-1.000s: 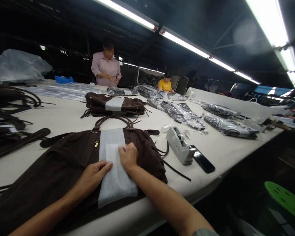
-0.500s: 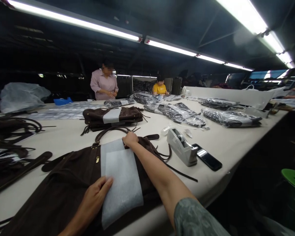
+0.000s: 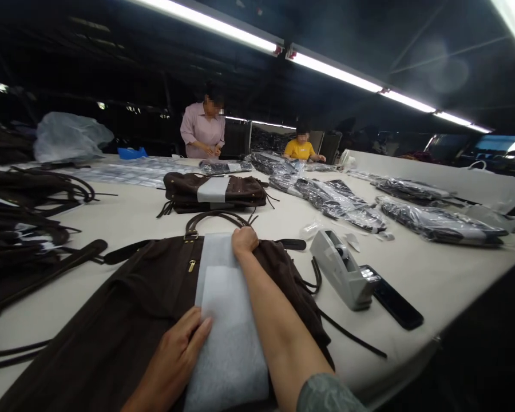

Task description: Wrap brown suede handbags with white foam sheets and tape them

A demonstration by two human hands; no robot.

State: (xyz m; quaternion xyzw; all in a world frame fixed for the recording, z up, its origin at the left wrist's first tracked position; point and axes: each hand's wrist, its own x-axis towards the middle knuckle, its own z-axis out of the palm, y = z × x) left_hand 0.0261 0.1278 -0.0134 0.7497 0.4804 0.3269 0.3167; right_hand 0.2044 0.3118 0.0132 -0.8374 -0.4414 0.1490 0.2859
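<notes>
A dark brown handbag (image 3: 129, 309) lies flat on the white table (image 3: 420, 274) in front of me, with a white foam sheet (image 3: 227, 320) wrapped over its middle. My left hand (image 3: 175, 360) rests flat on the near left part of the sheet, fingers together. My right hand (image 3: 244, 239) reaches to the bag's top edge, closed on the far end of the sheet beside the looped handle (image 3: 214, 217).
A grey tape dispenser (image 3: 341, 274) and a black phone (image 3: 395, 297) lie right of the bag. A second wrapped brown bag (image 3: 214, 191) sits further back. Dark straps (image 3: 30, 229) pile at left, plastic-wrapped items (image 3: 343, 203) at right. Two people (image 3: 203, 129) stand at the far side.
My right hand has slid from the middle of the sheet up to the bag's top edge. My left hand has stayed on the near part of the sheet. The view has shifted.
</notes>
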